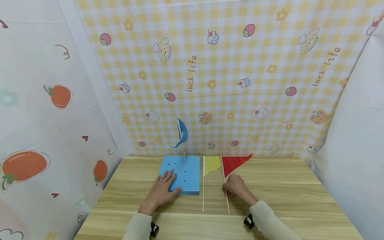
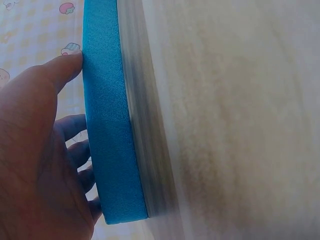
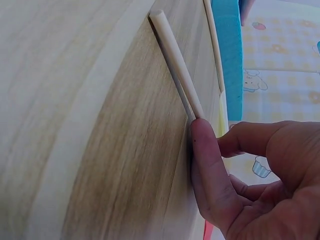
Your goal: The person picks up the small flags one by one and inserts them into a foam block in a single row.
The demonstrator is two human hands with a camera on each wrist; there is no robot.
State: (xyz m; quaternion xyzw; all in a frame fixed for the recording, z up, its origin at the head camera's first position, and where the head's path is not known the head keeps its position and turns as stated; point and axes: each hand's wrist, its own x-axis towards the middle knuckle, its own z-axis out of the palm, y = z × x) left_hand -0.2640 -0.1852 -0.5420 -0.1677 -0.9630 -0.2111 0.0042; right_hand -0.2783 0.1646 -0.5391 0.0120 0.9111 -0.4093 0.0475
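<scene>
A light-blue foam block (image 1: pixel 192 175) with several small holes lies on the table. My left hand (image 1: pixel 160 192) rests on its left front part, fingers spread; in the left wrist view the thumb touches the top edge of the block (image 2: pixel 111 125). A blue flag (image 1: pixel 183 133) stands upright on a stick in the block's back part. My right hand (image 1: pixel 237 186) pinches the stick of a red triangular flag (image 1: pixel 232 164) below its cloth. In the right wrist view the stick's bare end (image 3: pixel 170 45) lifts slightly off the table. Left of it lies a yellow flag (image 1: pixel 211 164) on its own stick.
The wooden table (image 1: pixel 285 193) ends at a yellow-checked cloth backdrop (image 1: pixel 228 116) behind the flags. A white cloth with fruit prints (image 1: pixel 60 96) hangs at the left, and a plain white one (image 1: pixel 357 133) at the right.
</scene>
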